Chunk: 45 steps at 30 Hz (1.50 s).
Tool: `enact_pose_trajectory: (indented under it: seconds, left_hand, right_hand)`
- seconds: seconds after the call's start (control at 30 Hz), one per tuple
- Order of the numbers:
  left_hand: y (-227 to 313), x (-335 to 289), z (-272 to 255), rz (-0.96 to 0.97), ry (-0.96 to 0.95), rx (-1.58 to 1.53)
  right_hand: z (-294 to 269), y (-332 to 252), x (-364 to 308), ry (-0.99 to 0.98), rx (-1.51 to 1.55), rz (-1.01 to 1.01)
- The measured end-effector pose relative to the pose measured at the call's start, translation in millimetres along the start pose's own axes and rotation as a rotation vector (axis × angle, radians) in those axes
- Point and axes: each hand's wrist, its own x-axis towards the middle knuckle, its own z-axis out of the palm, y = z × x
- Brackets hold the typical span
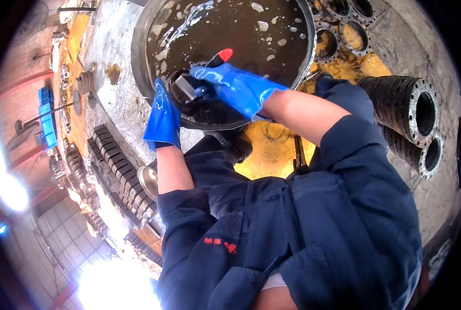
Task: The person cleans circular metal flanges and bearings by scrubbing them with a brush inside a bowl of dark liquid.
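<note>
Both my hands wear blue rubber gloves over a wide round basin (139,51) of dark, foamy liquid. At the basin's near left rim, my left hand (163,114) is closed on the edge of a dark, wet round metal part (178,98). My right hand (233,89) is closed round a scraper-like tool with a red and black handle (221,57). Its flat grey metal end (185,87) lies over the round part. The glove hides the middle of the tool, and the part's lower side is out of sight.
Stacked flanged metal rings (421,111) lie at the right, with several more flanged rings (353,37) beyond the basin. A row of dark metal blocks (119,168) stands at the left beside a round metal disc (148,182). Yellow flooring (266,150) shows between my legs.
</note>
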Motion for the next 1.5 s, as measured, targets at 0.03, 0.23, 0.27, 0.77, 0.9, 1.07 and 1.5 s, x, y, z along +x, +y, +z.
enact_pose_trajectory:
  seconds: [0.03,0.23,0.27,0.77,0.9,1.07,1.5]
  left_hand:
    - [-0.2,-2.8,2.1,-0.027,0.027,-0.015]
    - [-3.6,3.5,-7.9,-0.043,0.069,-0.059]
    - [-4.1,6.6,-7.6,-0.042,0.067,-0.066]
    - [5.3,-8.0,-3.0,0.044,0.078,0.193]
    - [7.6,-16.1,-9.7,0.056,0.104,0.196]
    - [8.4,-4.1,4.4,0.06,0.063,0.205]
    - [8.7,-11.3,5.5,0.083,0.079,0.233]
  right_hand:
    - [-3.6,1.1,-11.3,-0.023,-0.12,-0.059]
    - [-30.7,17.2,27.5,0.091,-1.18,0.05]
    - [-28.8,13.7,29.5,0.146,-1.214,0.048]
    - [-10.1,-3.0,37.4,0.221,-1.191,0.055]
    - [4.7,-21.3,-3.3,0.062,-0.68,-0.073]
    - [-29.5,17.6,44.8,0.192,-1.157,0.031]
    - [-15.5,22.0,48.2,0.154,-1.587,-0.354]
